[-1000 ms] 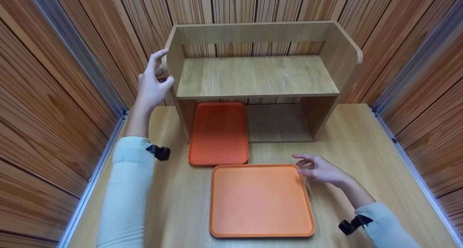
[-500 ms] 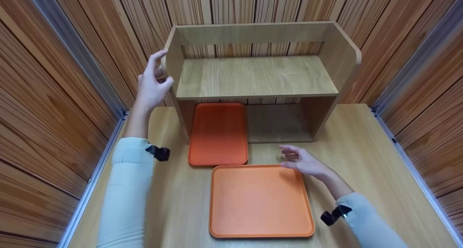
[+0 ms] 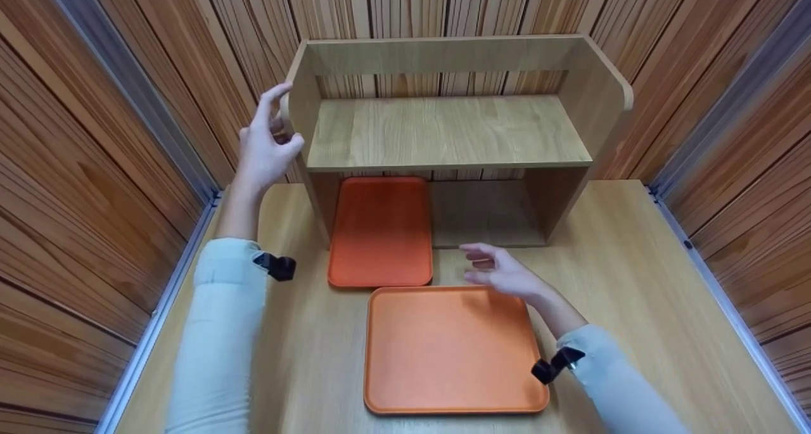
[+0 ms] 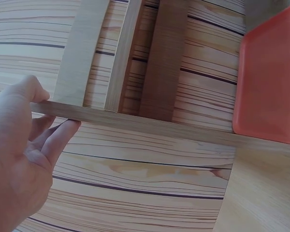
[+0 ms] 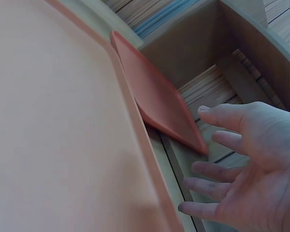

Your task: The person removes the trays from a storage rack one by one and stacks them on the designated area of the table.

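My left hand (image 3: 267, 149) grips the front edge of the left side panel of a wooden two-tier shelf (image 3: 450, 133). In the left wrist view, the thumb lies on one side of that panel and the fingers on the other. My right hand (image 3: 507, 274) is in the air at the far edge of an orange tray (image 3: 450, 351), fingers loosely spread and holding nothing. A red-orange tray (image 3: 380, 237) lies lengthwise in the left part of the shelf's lower compartment, its near end sticking out onto the table. The two trays' edges meet or nearly meet.
The light wooden table (image 3: 608, 263) reaches to metal rails (image 3: 728, 294) at both sides. Striped wood-panel walls (image 3: 412, 9) enclose it at the back, left and right. Beside the red-orange tray, the shelf's bare lower board (image 3: 485, 212) shows.
The right hand has moved left and a little forward, from the orange tray's far right corner along its far edge. The left hand and both trays stay in place.
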The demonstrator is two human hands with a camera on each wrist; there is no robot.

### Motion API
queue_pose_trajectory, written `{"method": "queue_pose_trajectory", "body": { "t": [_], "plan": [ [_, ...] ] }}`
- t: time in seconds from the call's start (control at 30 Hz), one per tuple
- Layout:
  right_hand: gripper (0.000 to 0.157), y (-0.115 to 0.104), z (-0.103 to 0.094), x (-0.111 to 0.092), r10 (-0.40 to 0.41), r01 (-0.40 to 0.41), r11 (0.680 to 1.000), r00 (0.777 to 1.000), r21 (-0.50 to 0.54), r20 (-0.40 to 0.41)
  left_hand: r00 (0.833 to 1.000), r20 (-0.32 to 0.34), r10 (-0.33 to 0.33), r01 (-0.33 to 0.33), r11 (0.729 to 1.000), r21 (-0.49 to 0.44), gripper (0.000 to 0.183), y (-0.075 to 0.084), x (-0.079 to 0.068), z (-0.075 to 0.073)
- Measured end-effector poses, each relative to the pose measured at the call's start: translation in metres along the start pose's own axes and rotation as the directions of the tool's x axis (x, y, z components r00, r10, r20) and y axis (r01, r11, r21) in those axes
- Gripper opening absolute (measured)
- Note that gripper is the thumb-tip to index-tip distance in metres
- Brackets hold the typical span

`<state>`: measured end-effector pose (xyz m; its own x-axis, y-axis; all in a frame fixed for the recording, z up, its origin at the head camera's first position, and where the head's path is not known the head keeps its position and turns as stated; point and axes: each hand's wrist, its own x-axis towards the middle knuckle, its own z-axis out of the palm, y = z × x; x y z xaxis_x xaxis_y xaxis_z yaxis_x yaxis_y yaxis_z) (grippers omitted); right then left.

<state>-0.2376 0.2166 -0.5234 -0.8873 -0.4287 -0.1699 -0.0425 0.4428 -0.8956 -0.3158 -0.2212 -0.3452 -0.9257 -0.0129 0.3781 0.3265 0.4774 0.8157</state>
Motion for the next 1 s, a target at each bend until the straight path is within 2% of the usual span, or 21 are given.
{"method": "queue_pose_trajectory", "body": {
  "t": [0.33, 0.67, 1.0],
  "plan": [
    [0.066, -0.011, 0.018, 0.018, 0.007, -0.004, 0.994, 1.0, 0.111, -0.021, 0.998, -0.027, 0.053, -0.054, 0.998, -0.012, 0.083, -0.003, -0.003, 0.004],
    [0.083, -0.012, 0.037, 0.037, 0.099, -0.074, 0.957, 0.992, 0.28, -0.075, 1.0, -0.019, 0.021, -0.021, 1.0, -0.013, 0.084, -0.004, 0.0, 0.004],
    [0.082, -0.005, 0.053, 0.05, 0.185, -0.145, 0.921, 0.98, 0.361, -0.077, 1.0, -0.009, 0.013, -0.013, 1.0, -0.01, 0.083, -0.004, 0.0, 0.002]
  ]
}}
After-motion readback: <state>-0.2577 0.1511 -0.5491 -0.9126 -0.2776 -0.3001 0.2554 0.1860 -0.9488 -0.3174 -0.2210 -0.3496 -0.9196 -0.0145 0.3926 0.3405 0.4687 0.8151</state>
